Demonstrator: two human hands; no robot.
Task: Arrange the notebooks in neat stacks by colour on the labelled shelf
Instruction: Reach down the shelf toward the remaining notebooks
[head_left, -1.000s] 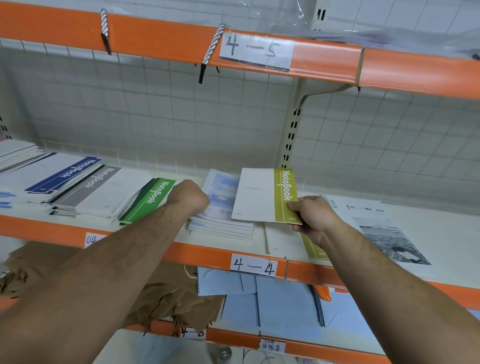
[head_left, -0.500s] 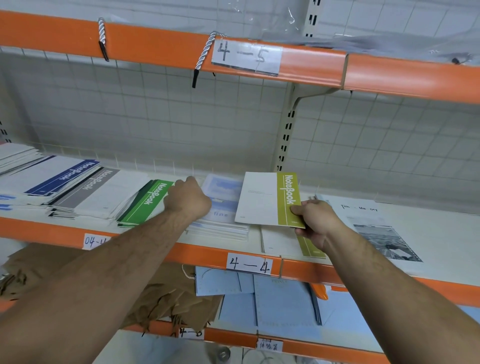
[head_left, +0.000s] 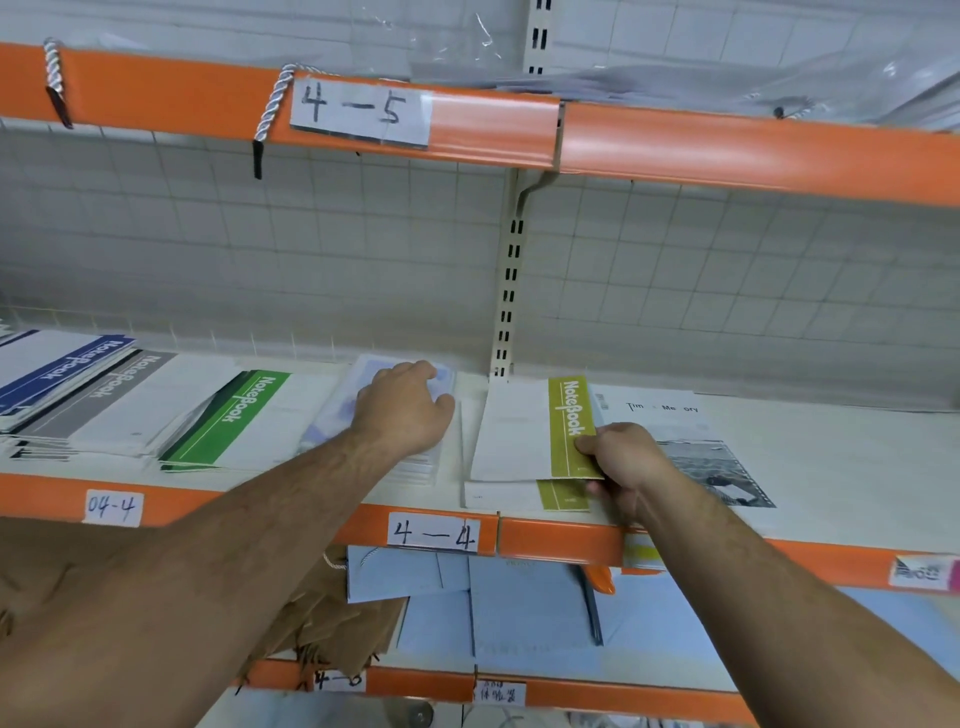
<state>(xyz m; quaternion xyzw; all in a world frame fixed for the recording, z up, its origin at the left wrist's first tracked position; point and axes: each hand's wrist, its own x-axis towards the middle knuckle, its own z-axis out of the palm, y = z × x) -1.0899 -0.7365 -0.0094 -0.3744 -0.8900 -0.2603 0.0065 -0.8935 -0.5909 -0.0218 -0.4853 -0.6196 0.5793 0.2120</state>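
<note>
A: Head view, last sec: what's moved?
B: Olive notebook (head_left: 519, 431) has come down. It was lifted & skewed over the shelf (head_left: 831, 467). Now it lies nearly flat on the olive stack (head_left: 563, 493), set a bit further back than the copy below, edges not flush yet. Left hand (head_left: 402, 410) went from near edge of pale-blue stack (head_left: 337, 413) up onto its top.
A: Meaning for the job?
B: Prob. olive pile nearly done, wants a squaring nudge. Blue pile being steadied, I'd guess.
A: Fingers?
B: Right hand (head_left: 623, 462): thumb on the olive band, fingers (head_left: 608, 488) curled under near corner, pinching the notebook. Left: rests on blue pile, knuckles bent, tips hidden. Can't tell if it grips or just presses.
A: Whereabouts?
B: Above the 4-4 label (head_left: 434, 535), just right of blue pile.
</note>
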